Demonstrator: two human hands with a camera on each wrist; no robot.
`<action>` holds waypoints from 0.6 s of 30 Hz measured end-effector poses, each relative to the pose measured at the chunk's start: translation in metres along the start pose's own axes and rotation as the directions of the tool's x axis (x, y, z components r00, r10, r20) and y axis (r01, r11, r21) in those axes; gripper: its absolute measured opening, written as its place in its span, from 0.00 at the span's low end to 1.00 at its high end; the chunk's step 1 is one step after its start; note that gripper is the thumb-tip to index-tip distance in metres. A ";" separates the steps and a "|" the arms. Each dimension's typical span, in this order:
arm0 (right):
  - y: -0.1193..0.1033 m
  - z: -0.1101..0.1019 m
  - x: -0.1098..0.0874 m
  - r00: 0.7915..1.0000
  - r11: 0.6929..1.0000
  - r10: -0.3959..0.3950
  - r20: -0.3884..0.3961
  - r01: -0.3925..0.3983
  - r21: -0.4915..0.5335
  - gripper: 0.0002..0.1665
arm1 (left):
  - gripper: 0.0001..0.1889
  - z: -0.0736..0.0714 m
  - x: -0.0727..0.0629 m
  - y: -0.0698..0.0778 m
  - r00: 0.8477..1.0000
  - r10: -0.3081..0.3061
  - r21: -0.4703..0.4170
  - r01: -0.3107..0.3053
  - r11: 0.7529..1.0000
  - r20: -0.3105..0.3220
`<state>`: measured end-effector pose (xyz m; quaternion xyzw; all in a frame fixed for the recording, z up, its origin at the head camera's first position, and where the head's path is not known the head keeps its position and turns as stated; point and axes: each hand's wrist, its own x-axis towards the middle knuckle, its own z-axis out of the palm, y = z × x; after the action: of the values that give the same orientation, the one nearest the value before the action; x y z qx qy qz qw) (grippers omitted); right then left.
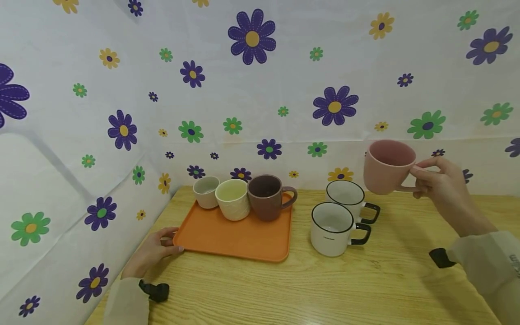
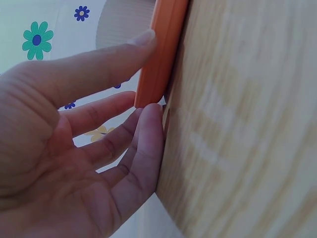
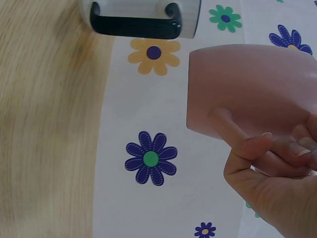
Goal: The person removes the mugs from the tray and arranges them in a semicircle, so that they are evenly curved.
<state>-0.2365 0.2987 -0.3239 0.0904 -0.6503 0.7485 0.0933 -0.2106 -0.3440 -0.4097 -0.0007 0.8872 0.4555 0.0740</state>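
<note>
My right hand (image 1: 443,183) grips a pink mug (image 1: 383,174) by its handle. The mug is up in the air near the back wall, its mouth facing up and tilted slightly. In the right wrist view, fingers wrap the handle of the pink mug (image 3: 247,89). At the left, my left hand (image 1: 152,253) holds the near left corner of an orange tray (image 1: 235,239), thumb at the front edge and fingers at the side. On the tray's back part stand a small pale cup (image 1: 206,193), a cream cup (image 1: 233,201) and a dark brown mug (image 1: 266,198).
Right of the tray, two white enamel-look mugs with black rims and handles, a front mug (image 1: 331,230) and a back mug (image 1: 345,196), stand close together. A flowered cloth (image 1: 292,90) covers the wall behind and at the left. The wooden table (image 1: 243,289) lies beneath.
</note>
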 end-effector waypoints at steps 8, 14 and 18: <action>0.015 -0.005 -0.001 0.998 0.998 0.068 -0.003 -0.068 -0.017 0.05 | 0.37 0.000 0.000 -0.001 1.000 -0.015 0.007 0.015 1.000 -0.006; 0.026 -0.005 -0.003 0.993 0.989 0.122 0.004 -0.121 -0.088 0.06 | 0.37 0.001 -0.001 0.000 1.000 -0.010 0.013 0.010 1.000 -0.010; 0.032 -0.004 -0.003 0.988 0.984 0.152 0.007 -0.150 -0.101 0.06 | 0.37 0.001 -0.001 0.000 1.000 -0.007 0.017 0.007 1.000 -0.010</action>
<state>-0.2416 0.2982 -0.3564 0.0417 -0.6926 0.7193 0.0359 -0.2096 -0.3432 -0.4098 -0.0055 0.8913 0.4478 0.0710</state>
